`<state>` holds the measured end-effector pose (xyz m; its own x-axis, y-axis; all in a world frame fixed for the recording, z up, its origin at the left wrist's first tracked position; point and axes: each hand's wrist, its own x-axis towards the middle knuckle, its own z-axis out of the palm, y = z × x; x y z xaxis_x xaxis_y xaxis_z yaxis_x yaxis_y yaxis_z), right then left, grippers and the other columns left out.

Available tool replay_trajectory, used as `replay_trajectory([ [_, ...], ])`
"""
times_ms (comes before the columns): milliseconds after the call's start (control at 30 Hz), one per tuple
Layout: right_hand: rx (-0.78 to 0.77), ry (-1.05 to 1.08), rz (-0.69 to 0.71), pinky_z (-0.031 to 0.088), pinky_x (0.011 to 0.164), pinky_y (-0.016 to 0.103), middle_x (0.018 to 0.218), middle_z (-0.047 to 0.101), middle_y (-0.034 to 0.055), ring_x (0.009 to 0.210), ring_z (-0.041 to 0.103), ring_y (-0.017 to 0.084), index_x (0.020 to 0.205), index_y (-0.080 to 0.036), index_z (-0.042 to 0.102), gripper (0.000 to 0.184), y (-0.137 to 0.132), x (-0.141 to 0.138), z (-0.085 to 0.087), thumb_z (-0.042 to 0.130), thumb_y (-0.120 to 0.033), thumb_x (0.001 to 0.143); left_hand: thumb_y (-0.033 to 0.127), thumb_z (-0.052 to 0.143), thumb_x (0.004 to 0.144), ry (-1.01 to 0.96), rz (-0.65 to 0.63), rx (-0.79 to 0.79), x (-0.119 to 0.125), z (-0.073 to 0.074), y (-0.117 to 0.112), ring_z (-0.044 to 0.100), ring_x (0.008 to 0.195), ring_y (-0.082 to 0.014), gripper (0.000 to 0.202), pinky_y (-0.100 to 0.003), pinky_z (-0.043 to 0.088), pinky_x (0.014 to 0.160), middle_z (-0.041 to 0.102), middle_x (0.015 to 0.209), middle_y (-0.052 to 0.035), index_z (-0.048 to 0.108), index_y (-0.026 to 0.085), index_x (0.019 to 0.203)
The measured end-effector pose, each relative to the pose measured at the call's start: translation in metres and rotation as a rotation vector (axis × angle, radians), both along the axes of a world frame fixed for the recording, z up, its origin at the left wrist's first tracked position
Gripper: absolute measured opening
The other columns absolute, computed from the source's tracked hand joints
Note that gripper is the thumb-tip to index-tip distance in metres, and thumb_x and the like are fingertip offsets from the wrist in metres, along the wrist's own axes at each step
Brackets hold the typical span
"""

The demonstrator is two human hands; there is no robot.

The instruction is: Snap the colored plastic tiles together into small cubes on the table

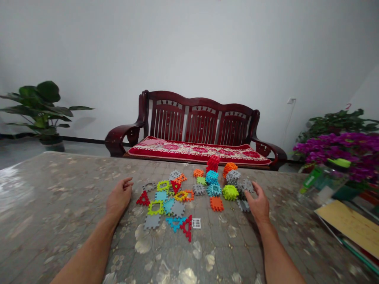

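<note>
A scatter of coloured plastic interlocking pieces (177,201) lies on the patterned table (59,205): flat squares and triangles in red, blue, green, orange and grey, with built cubes and balls behind them, such as a red block (213,162) and a green ball (230,192). My left hand (119,198) rests on the table left of a red triangle (143,199), fingers loosely curled and apart, holding nothing. My right hand (258,204) lies at the right edge of the pile, its fingers touching grey pieces (244,205).
A dark red wooden bench (195,130) with a red cushion stands behind the table against a white wall. A potted plant (41,108) is at the left, purple flowers (340,152) at the right. Papers and a clear container (349,225) sit on the table's right edge.
</note>
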<state>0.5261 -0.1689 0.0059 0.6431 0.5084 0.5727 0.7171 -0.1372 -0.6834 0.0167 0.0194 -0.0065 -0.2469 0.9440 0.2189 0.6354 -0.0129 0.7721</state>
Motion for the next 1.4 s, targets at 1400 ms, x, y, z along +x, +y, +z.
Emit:
replay_trajectory([
  [1400, 0.175, -0.347, 0.254, 0.048, 0.092, 0.044, 0.095, 0.071, 0.0085, 0.094, 0.063, 0.025, 0.093, -0.022, 0.069, 0.021, 0.008, -0.083, 0.015, 0.053, -0.035, 0.088, 0.024, 0.050, 0.087, 0.251, -0.146, -0.068, 0.008, 0.003, -0.005, 0.068, 0.103, -0.0226, 0.034, -0.032, 0.051, 0.089, 0.075, 0.114, -0.0052, 0.072, 0.023, 0.112],
])
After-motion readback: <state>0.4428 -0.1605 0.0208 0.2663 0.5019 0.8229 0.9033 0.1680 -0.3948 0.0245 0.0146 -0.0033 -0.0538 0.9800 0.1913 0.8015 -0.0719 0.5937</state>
